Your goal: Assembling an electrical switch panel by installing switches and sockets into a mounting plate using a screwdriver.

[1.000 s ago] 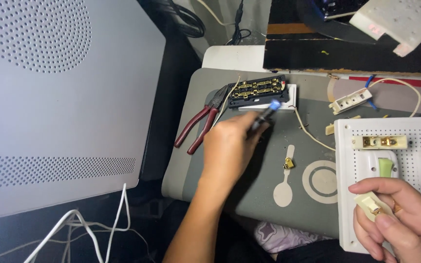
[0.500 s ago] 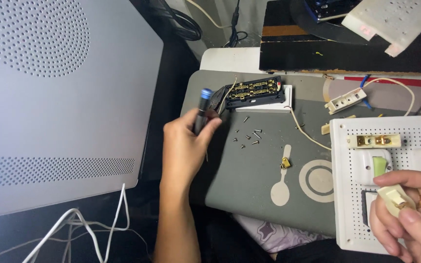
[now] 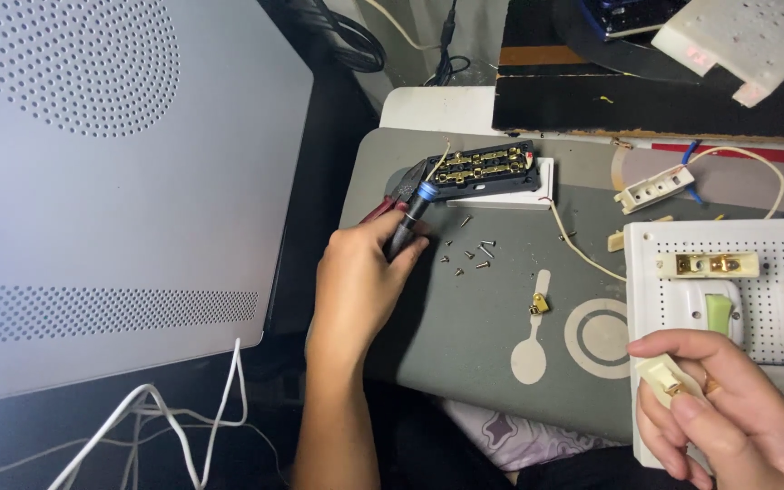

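Note:
My left hand (image 3: pixel 360 272) grips a dark screwdriver (image 3: pixel 410 218) with a blue ring, held over the red-handled pliers (image 3: pixel 392 201) at the left edge of the grey mat (image 3: pixel 465 327). Just beyond its tip lies a black socket block (image 3: pixel 483 168) with brass contacts on a white base. Several small screws (image 3: pixel 469 254) are scattered right of the hand. My right hand (image 3: pixel 719 413) pinches a small cream switch part (image 3: pixel 666 379) with a brass tab, over the white perforated panel (image 3: pixel 728 245).
A large white perforated case (image 3: pixel 111 181) fills the left. White cables (image 3: pixel 156 426) hang below it. A brass clip (image 3: pixel 539 304) lies mid-mat. A cream terminal block (image 3: pixel 653 189) and cream wire (image 3: pixel 583 254) lie at the back right. Dark boards and another white panel (image 3: pixel 737 41) sit behind.
My left hand drew back from the socket block to the mat's left edge with the screwdriver, uncovering the screws. My right hand keeps hold of the switch part.

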